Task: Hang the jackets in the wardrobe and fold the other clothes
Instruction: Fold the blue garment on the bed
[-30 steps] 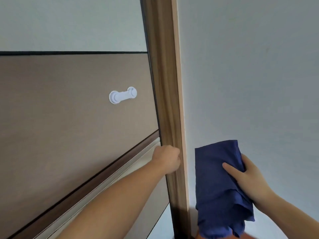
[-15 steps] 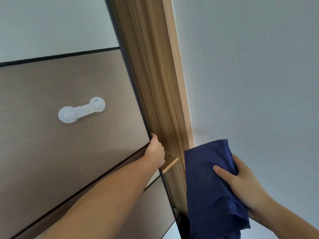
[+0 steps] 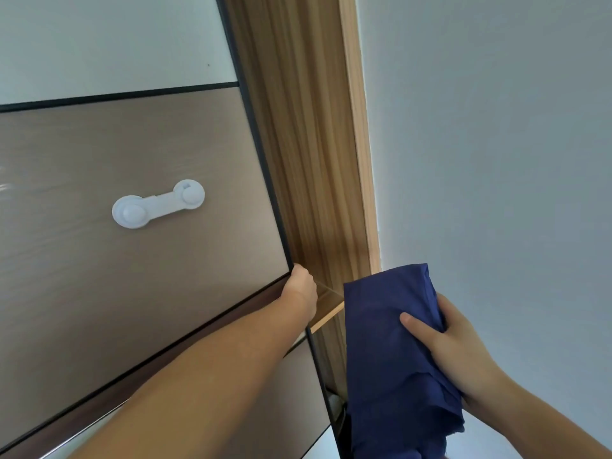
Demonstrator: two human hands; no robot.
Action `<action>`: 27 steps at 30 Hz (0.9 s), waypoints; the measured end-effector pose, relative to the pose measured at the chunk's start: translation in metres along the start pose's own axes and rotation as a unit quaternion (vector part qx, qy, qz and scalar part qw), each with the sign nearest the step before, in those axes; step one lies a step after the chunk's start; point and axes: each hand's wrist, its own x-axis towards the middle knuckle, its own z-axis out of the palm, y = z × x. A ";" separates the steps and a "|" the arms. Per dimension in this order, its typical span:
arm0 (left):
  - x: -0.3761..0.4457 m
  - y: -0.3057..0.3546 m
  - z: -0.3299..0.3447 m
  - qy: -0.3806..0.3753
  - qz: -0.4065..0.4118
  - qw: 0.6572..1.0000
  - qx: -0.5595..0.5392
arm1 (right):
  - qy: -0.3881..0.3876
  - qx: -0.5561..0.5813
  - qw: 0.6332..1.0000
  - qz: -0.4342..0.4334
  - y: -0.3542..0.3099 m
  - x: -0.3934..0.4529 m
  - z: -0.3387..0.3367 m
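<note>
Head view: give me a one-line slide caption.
Left hand grips the sliding wardrobe door edge while the right hand holds a folded blue cloth beside the opening.

door (image 3: 149, 260) left of cloth (image 3: 390, 359), wall (image 3: 496, 127) right

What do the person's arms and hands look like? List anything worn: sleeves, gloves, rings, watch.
Both forearms are bare right down to the frame edge; no sleeve shows. The left hand and right hand are bare: no gloves, and no watch or band at either wrist. No ring shows on the visible fingers.
</note>
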 end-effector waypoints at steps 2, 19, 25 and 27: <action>-0.007 0.000 0.006 -0.006 0.005 1.000 0.003 | -0.001 -0.007 1.000 -0.002 0.000 -0.002 0.003; -0.124 0.002 0.085 -0.065 0.088 0.992 0.055 | -0.082 0.006 0.997 -0.013 -0.005 -0.038 0.084; -0.170 0.008 0.125 -0.076 0.056 0.995 0.023 | -0.118 0.013 0.993 -0.005 -0.004 -0.055 0.127; -0.183 0.008 0.135 -0.079 0.046 0.996 0.017 | -0.133 0.013 0.991 -0.007 -0.003 -0.061 0.142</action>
